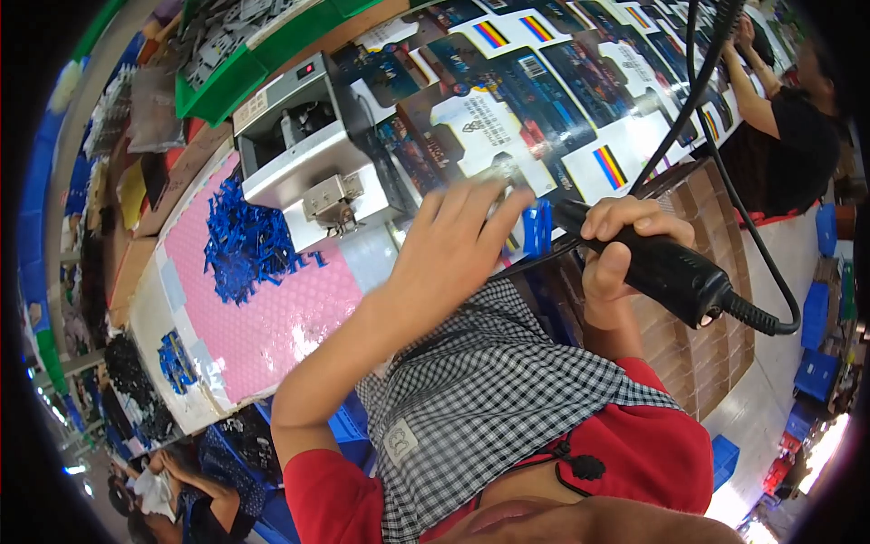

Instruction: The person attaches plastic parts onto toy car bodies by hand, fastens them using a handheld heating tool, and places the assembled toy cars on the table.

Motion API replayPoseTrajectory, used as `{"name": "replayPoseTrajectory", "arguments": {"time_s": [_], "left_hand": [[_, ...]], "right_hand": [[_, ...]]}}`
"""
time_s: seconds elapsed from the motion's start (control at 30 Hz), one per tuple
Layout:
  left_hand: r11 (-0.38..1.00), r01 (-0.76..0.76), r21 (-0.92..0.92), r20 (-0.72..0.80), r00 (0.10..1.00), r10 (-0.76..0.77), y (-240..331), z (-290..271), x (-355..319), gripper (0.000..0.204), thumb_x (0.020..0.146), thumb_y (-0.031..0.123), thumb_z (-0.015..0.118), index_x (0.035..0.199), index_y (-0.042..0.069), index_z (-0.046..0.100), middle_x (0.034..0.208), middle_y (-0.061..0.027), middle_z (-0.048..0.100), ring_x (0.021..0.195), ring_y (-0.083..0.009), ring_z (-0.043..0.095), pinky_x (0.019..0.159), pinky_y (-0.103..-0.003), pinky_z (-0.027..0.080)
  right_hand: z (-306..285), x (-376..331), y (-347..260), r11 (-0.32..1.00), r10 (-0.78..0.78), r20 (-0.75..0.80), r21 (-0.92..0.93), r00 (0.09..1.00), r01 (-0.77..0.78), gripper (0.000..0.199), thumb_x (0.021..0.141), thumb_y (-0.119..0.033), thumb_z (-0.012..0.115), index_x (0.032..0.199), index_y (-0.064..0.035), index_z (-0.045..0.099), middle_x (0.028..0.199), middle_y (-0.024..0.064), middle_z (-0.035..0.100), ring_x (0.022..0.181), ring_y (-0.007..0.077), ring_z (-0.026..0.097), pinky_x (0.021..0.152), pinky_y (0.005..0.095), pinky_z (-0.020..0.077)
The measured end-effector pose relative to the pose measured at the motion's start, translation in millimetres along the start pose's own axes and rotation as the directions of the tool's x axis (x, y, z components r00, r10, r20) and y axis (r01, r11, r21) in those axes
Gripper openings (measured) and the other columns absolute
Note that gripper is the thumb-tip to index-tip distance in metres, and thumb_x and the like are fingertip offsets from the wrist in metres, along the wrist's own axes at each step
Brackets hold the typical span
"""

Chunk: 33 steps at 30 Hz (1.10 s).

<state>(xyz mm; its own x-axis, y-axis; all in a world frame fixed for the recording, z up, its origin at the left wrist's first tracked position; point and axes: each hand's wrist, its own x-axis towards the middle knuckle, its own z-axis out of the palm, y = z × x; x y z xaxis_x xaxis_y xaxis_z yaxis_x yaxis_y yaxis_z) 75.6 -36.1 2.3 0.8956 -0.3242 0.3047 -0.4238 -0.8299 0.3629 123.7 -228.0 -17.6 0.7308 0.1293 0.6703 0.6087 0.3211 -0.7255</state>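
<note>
My right hand is wrapped round a black corded electric screwdriver, which lies nearly level and points left. A shiny blue piece is at its front end; whether it belongs to the tool I cannot tell. Close to that end is my left hand, blurred by motion, with its fingers bent forward. Something small and greyish shows near its fingertips, too smeared to name. A silver metal machine with a small red display stands just beyond my left hand. Many small blue parts lie heaped beside it on a pink mat.
Printed cardboard sheets cover the table's far side. A green bin of grey parts stands far left. The tool's black cable loops up on the right. Brown cartons lie right. Another person works far right, one at lower left.
</note>
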Motion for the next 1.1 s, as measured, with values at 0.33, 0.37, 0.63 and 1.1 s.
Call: {"name": "replayPoseTrajectory", "arguments": {"time_s": [0.33,0.37,0.63,1.1], "left_hand": [[0.382,0.914,-0.138,-0.271,0.336,-0.902,-35,-22,-188,0.058,0.077,0.02,0.07,0.126,0.006,0.044,0.11,-0.0173,0.053,0.089,-0.0349,0.058,0.075,-0.041,0.048],[0.428,0.896,-0.12,-0.344,0.367,-0.864,-44,-15,-195,0.059,0.078,0.021,0.069,0.127,0.004,0.041,0.108,-0.0179,0.051,0.087,-0.0349,0.058,0.072,-0.041,0.049],[0.627,0.775,-0.077,-0.46,0.531,-0.712,-99,-38,-213,0.033,0.082,0.002,0.055,0.114,0.006,0.057,0.103,-0.0128,0.051,0.086,-0.0293,0.056,0.068,-0.038,0.048],[0.653,0.588,-0.477,-0.292,0.595,-0.749,-104,-46,-192,0.019,0.069,0.002,0.069,0.088,0.004,0.068,0.08,-0.0064,0.062,0.077,-0.0232,0.058,0.065,-0.033,0.049]], "right_hand": [[63,-7,3,0.999,-0.037,-0.083,-0.014,0.996,0.036,0.037,0.086,-0.036,0.062,0.099,-0.0109,0.038,0.068,0.0063,0.044,0.054,0.0155,0.046,0.052,0.0283,0.0414],[70,-7,3,0.999,-0.031,-0.057,0.01,0.998,0.031,0.037,0.086,-0.036,0.062,0.099,-0.0109,0.038,0.068,0.0063,0.044,0.054,0.0155,0.046,0.052,0.0283,0.0414],[116,-22,-8,0.98,0.023,0.338,0.18,0.941,-0.089,0.044,0.081,-0.029,0.07,0.101,-0.0086,0.036,0.076,0.0084,0.05,0.063,0.0189,0.053,0.06,0.0327,0.046],[138,-31,16,0.946,0.063,0.498,0.246,0.865,-0.211,0.046,0.076,-0.01,0.074,0.104,-0.0065,0.038,0.08,0.0115,0.056,0.067,0.0186,0.056,0.064,0.0307,0.0484]]}}
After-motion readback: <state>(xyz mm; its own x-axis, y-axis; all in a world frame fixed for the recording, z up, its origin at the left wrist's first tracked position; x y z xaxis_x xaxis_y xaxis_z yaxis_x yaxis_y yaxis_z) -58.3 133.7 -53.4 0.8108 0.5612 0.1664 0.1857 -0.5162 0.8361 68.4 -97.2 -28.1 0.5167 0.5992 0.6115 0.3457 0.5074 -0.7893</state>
